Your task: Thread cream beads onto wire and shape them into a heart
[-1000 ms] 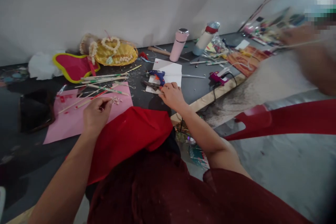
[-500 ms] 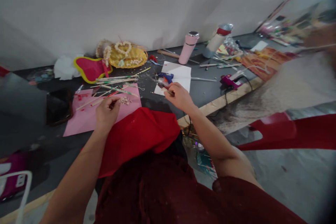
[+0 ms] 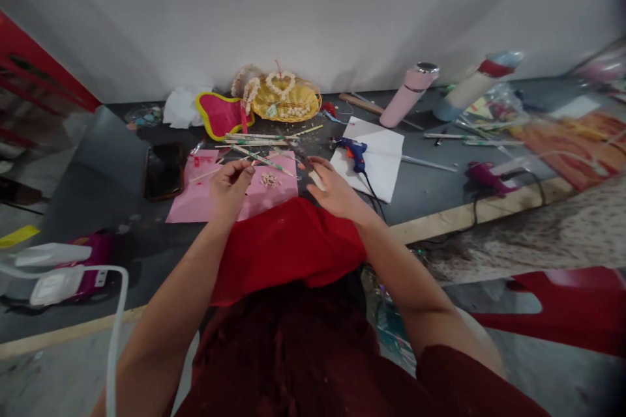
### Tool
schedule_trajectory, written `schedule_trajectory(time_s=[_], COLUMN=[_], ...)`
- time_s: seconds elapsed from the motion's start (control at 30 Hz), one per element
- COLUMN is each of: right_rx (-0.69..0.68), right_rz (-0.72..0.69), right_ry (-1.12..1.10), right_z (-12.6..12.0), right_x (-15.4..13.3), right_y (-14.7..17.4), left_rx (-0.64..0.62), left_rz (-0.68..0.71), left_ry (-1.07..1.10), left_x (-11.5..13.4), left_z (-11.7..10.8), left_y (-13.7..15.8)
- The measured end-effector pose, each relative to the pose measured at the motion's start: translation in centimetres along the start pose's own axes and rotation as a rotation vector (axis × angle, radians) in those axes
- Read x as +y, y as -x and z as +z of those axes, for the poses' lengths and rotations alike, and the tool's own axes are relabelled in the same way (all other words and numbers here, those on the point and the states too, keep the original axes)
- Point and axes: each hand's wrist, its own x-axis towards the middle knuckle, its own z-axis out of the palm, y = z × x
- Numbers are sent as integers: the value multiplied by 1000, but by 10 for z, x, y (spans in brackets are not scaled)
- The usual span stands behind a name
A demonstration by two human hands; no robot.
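2 bare hands work over 1 dark table [image 3: 92,189], palms turned down and apart, with a pile of small pale bits [image 3: 268,180] between them. The bits are too small to count; they lie on the pink sheet [image 3: 188,208].

The left hand [image 3: 229,190] is at the sheet, just left of the pile, its thumb and fingertips pinched together; whether anything is between them cannot be told. The right hand [image 3: 337,192] is curled around 1 tool [image 3: 317,180], its pale handle in the grip and its dark, blurred tip pointing toward the sticks. Both forearms slant inward from the lower corners, the right elbow bent. 1 red cloth [image 3: 293,241] covers the lap.

Behind the pile, several sticks [image 3: 261,139] overlap too closely to count. Farther back stands 1 yellow basket [image 3: 306,88] with 1 heart ring [image 3: 282,96] of beads, and beside it 1 pink pad [image 3: 222,116] edged in yellow. To the right, 1 blue glue gun [image 3: 353,150] rests on 1 white sheet [image 3: 386,166]. 2 bottles [image 3: 408,94] stand near the wall. 1 phone [image 3: 163,171] lies left of the pink sheet, and 2 purple power strips [image 3: 489,179] sit on opposite sides.
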Motion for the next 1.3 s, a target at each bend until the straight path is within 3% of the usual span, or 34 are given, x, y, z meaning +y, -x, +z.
schedule_trajectory(time_s=[0.1,0.23,1.03,1.17,1.3], right_rx=[-75,-128,-143,-86,-1], right_rz=[-15,31,-2,109,290], right_ry=[255,385,541,556,581], right_z=[11,21,29,25,23], right_x=[-4,-12,-21,-10,5], right_y=[0,2,-4,-5,-8], left_rx=[12,11,-41,71,82], left_rz=[-38,-49,-109,-128,-95], left_ry=[138,183,188,165,103], left_x=[0,2,6,-1,-6], left_z=[1,2,4,3,2], left_y=[0,0,2,-1,-2])
